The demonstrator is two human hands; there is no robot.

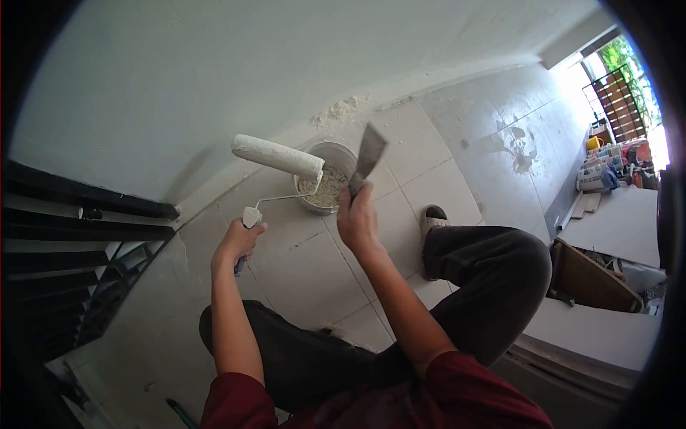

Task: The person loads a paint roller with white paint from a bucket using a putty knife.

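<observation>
My left hand [238,243] is closed round the handle of a paint roller [277,155], whose white-coated sleeve is raised and overlaps the left rim of a bucket in this view. In my right hand [357,220] is a putty knife [369,154], gripped by its handle with the wide, smeared blade pointing up and away from me. Between and beyond the two hands, the round bucket [323,210] stands on the floor near the wall. Lumpy off-white material [327,187] shows inside it, partly hidden by the roller and its wire frame.
A pale wall [214,64] rises just behind the bucket, with crumbly white debris [339,111] at its foot. Black metal bars [86,222] stand at the left. My shoe [433,223] rests on the tiles. Bags and boards [600,179] are piled at the right.
</observation>
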